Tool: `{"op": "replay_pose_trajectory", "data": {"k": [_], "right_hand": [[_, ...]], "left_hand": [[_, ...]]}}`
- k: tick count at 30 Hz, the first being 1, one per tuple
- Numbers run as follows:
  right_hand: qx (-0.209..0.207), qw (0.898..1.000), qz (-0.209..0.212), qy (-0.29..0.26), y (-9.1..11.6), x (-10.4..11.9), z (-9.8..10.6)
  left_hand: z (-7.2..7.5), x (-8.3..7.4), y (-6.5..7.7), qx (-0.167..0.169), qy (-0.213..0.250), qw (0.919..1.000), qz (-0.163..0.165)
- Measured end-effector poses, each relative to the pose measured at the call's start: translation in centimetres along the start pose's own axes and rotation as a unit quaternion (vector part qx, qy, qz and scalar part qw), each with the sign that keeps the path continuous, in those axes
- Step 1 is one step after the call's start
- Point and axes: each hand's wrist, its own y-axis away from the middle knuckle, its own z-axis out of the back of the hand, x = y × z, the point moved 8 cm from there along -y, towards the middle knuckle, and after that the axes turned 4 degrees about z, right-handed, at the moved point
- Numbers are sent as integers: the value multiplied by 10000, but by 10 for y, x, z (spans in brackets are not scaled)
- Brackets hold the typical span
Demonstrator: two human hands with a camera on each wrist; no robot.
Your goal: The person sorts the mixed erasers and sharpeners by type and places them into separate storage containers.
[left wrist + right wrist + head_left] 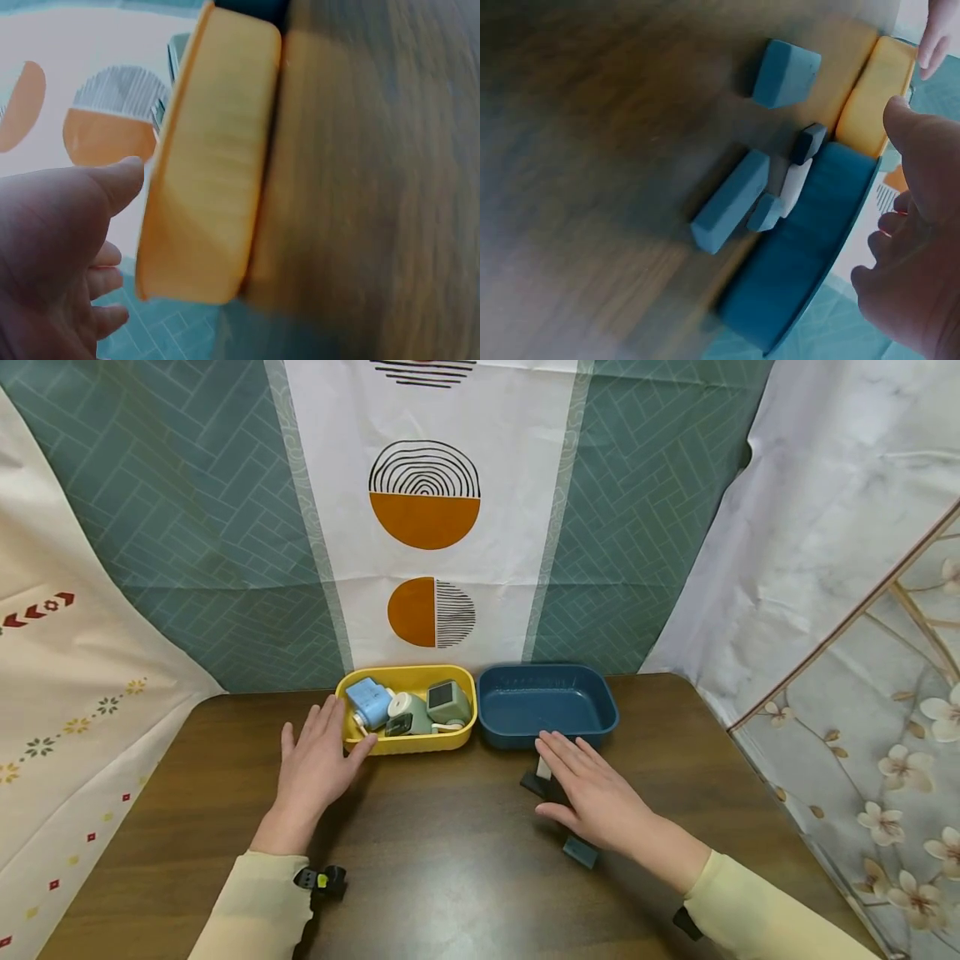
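Note:
My left hand (318,764), fingers straight and spread, hovers at the left front corner of a yellow bin (420,745). Inside that bin lie a light-blue boxy item (369,700), a grey-green piece with a white round top (408,708) and a green piece with a dark square face (447,702). Above several small blocks, before a dark-blue bin (547,739), my right hand (600,797) is held flat with straight fingers. The right wrist view shows a long blue-grey block (731,201), a wide one (787,73), a small one (765,212), a white piece (795,186) and a dark block (808,142).
Both bins stand side by side at the back of the brown wooden table (435,860), against a patterned cloth (225,568). Floral fabric (862,735) borders the right side and cream cloth (82,693) the left. A strap with a small black device (330,882) is on the left wrist.

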Motion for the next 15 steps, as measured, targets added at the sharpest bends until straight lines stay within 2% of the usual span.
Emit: {"op": "replay_pose_trajectory", "data": {"k": [7, 11, 15], "right_hand": [[17, 9999, -153, 72, 22, -8, 4], [52, 9996, -285, 9, 32, -12, 4], [4, 9994, -344, -33, 40, -15, 5]], "left_hand": [[2, -43, 1, -232, -19, 9978, -622], [-4, -71, 2, -270, -184, 9944, -1010], [-14, -90, 2, -149, -268, 9922, -1209]]}}
